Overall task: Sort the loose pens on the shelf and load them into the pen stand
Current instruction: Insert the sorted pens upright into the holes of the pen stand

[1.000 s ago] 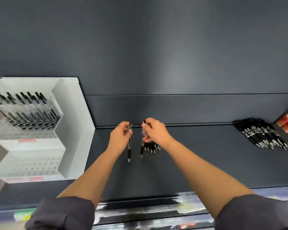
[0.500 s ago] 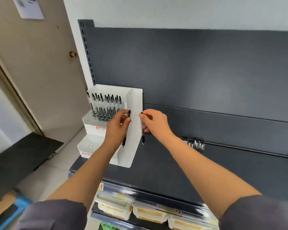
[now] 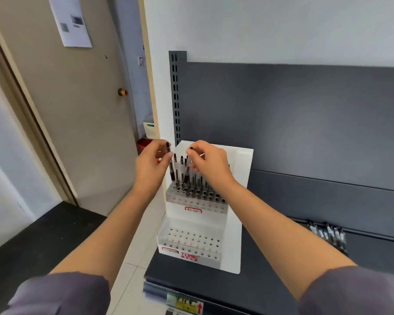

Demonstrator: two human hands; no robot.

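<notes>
White plastic tiered pen stand (image 3: 233, 223) waits; we pinch one black pen per hand, left hand (image 3: 151, 164) and right hand (image 3: 208, 164), upright for its holes.

Pen-holding hands (image 3: 182, 165) above pen stand (image 3: 239, 214)

Both arms reached forward, bare below grey sleeves (image 3: 62, 292). The left hand (image 3: 151, 165) was raised, its fingers and thumb pinched together. The right hand (image 3: 208, 163) was up beside it, close but not touching, its fingertips pinched too.
</notes>
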